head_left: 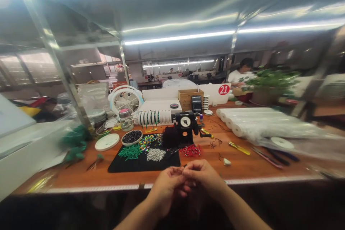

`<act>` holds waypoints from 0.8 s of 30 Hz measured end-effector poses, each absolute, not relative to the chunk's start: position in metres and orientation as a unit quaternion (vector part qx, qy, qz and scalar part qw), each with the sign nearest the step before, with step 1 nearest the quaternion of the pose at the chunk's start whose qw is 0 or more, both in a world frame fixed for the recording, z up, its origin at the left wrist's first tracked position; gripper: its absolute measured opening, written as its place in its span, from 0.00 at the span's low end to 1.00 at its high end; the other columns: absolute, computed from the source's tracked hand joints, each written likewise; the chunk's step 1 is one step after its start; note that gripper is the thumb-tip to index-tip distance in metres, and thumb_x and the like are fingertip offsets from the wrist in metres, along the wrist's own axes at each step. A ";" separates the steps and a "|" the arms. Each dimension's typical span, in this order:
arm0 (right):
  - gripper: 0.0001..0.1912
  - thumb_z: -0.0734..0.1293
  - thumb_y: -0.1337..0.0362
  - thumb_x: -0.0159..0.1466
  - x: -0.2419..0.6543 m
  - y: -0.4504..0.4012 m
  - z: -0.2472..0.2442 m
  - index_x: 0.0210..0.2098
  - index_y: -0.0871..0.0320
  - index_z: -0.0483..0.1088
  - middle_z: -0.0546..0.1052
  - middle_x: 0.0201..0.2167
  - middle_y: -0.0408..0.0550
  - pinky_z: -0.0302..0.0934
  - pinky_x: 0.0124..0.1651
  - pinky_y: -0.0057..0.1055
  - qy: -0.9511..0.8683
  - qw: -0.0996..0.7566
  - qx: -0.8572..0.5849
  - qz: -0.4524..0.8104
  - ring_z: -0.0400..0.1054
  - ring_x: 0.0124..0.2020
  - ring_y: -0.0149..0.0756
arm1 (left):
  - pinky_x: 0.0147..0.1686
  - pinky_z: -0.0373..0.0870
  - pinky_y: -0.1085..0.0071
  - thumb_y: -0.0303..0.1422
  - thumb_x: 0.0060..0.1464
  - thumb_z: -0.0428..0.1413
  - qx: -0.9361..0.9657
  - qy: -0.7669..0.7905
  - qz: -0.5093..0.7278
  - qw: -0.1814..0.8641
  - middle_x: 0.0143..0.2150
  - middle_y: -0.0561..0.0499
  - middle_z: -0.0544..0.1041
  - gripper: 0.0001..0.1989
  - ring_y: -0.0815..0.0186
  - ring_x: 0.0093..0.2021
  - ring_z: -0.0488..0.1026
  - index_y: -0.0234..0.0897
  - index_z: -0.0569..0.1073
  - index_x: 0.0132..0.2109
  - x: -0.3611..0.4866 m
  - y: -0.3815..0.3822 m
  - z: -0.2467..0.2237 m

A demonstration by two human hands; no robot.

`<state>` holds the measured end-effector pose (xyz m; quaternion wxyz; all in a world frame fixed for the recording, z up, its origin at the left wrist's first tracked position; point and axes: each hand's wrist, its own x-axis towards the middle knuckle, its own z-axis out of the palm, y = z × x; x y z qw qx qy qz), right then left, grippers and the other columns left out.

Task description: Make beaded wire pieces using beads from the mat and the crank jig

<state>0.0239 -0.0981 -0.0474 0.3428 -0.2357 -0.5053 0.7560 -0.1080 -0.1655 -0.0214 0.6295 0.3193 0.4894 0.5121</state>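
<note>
My left hand [167, 191] and my right hand [202, 176] are up close together, just over the front of the wooden workbench [250, 169]. My fingers [195, 168] curl in and close up, and the tips nearly meet. Right by my fingertips is a tiny dark bit [185, 165]. It is so small that I cannot tell what it is, or which fingers grip it. With a bit this small, it seems best to keep my fingertips close and my hands steady so it does not slip.

Just past my fingers lies a black mat [168, 161]. On it are a heap of green sticks [130, 152], a heap of silver bits [155, 154], and many colored beads [147, 142]. Red-topped pins [191, 151] sit just past the mat's right edge. To the right of my hands are a small white piece [226, 161], a yellow-handled screwdriver [239, 148], and long thin pliers [266, 158].

Farther ahead stands a small black machine with a round dial [185, 125]. To its left are a bowl of black beads [131, 137] and a glass jar [126, 120]. To the right lie big white plastic rolls [242, 122]. Far ahead are a white fan [125, 100], a red 21 sign [223, 90], and another person [240, 77].
</note>
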 end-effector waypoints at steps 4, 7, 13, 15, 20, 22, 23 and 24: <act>0.15 0.74 0.56 0.47 0.024 -0.098 -0.049 0.24 0.64 0.75 0.67 0.12 0.40 0.48 0.20 0.22 -0.551 0.347 -0.239 0.721 0.55 0.15 0.23 | 0.18 0.63 0.78 0.31 0.40 0.65 0.330 0.501 0.527 0.602 0.29 0.43 0.78 0.27 0.68 0.21 0.71 0.30 0.62 0.46 -0.107 -0.167 -0.024; 0.15 0.74 0.56 0.47 0.025 -0.099 -0.048 0.23 0.64 0.75 0.68 0.13 0.40 0.46 0.19 0.22 -0.554 0.361 -0.244 0.710 0.54 0.15 0.22 | 0.20 0.66 0.78 0.29 0.39 0.64 0.332 0.499 0.505 0.621 0.29 0.42 0.77 0.20 0.69 0.22 0.72 0.27 0.67 0.40 -0.107 -0.169 -0.022; 0.14 0.74 0.57 0.47 0.023 -0.101 -0.048 0.23 0.64 0.75 0.70 0.16 0.42 0.46 0.20 0.22 -0.537 0.373 -0.221 0.723 0.54 0.15 0.21 | 0.22 0.66 0.81 0.27 0.39 0.63 0.339 0.487 0.470 0.654 0.24 0.48 0.74 0.09 0.72 0.22 0.71 0.26 0.73 0.30 -0.108 -0.172 -0.016; 0.14 0.74 0.58 0.47 0.023 -0.102 -0.047 0.23 0.64 0.75 0.72 0.18 0.43 0.47 0.20 0.22 -0.535 0.368 -0.220 0.728 0.55 0.16 0.21 | 0.22 0.67 0.79 0.28 0.39 0.63 0.334 0.501 0.462 0.651 0.23 0.48 0.74 0.09 0.71 0.22 0.71 0.27 0.72 0.28 -0.108 -0.173 -0.017; 0.12 0.74 0.58 0.48 0.025 -0.102 -0.045 0.23 0.62 0.75 0.73 0.20 0.44 0.53 0.24 0.23 -0.539 0.386 -0.245 0.707 0.61 0.21 0.26 | 0.17 0.65 0.79 0.32 0.41 0.63 0.340 0.516 0.435 0.655 0.21 0.47 0.74 0.11 0.69 0.19 0.72 0.29 0.69 0.28 -0.108 -0.174 -0.023; 0.12 0.74 0.58 0.48 0.026 -0.100 -0.046 0.23 0.62 0.75 0.72 0.19 0.43 0.50 0.23 0.22 -0.541 0.407 -0.266 0.686 0.58 0.20 0.25 | 0.16 0.65 0.79 0.33 0.40 0.63 0.339 0.518 0.432 0.656 0.20 0.47 0.74 0.12 0.69 0.18 0.71 0.31 0.68 0.26 -0.108 -0.177 -0.024; 0.12 0.74 0.58 0.48 0.026 -0.099 -0.047 0.23 0.62 0.76 0.72 0.20 0.43 0.48 0.21 0.22 -0.539 0.414 -0.274 0.680 0.57 0.19 0.24 | 0.15 0.64 0.79 0.33 0.39 0.63 0.338 0.520 0.434 0.653 0.20 0.47 0.74 0.12 0.69 0.17 0.71 0.31 0.67 0.26 -0.109 -0.178 -0.024; 0.13 0.74 0.58 0.48 0.027 -0.099 -0.047 0.24 0.63 0.76 0.73 0.20 0.44 0.47 0.21 0.22 -0.537 0.417 -0.277 0.679 0.56 0.19 0.23 | 0.14 0.64 0.79 0.33 0.39 0.63 0.336 0.522 0.436 0.651 0.20 0.48 0.74 0.12 0.69 0.17 0.70 0.32 0.67 0.26 -0.109 -0.179 -0.024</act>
